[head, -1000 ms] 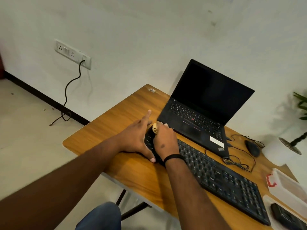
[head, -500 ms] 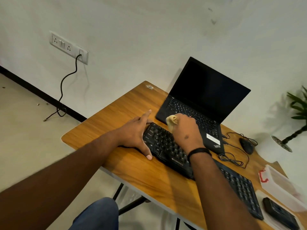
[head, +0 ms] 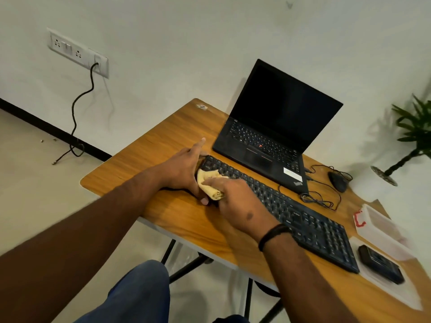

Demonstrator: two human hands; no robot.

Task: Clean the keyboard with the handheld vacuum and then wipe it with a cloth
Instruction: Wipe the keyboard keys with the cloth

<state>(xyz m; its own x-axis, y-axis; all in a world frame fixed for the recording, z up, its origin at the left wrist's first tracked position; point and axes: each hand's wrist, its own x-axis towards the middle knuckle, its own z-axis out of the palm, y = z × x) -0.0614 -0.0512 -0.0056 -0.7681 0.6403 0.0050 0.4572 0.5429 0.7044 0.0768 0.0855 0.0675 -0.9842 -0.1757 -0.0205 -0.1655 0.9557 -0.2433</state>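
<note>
Right hand (head: 235, 201): fingers curled, pinching the yellow cloth (head: 210, 184) against the keyboard (head: 291, 208) (left end)
Left hand (head: 184, 171): fingers spread, bracing that end, at cloth's 9 o'clock
Keyboard: on desk (head: 151, 150), at 6 o'clock of laptop (head: 275, 127)

**Desk layout**

On the table (head: 163, 141), the keyboard (head: 303, 220) lies before the laptop (head: 268, 145). A mouse (head: 337, 181) sits right of the laptop. A lidded box (head: 382, 227) stands at the keyboard's right end.

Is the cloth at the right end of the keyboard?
No, the right hand holds the cloth at the left end of the keyboard, beside the left hand.
</note>
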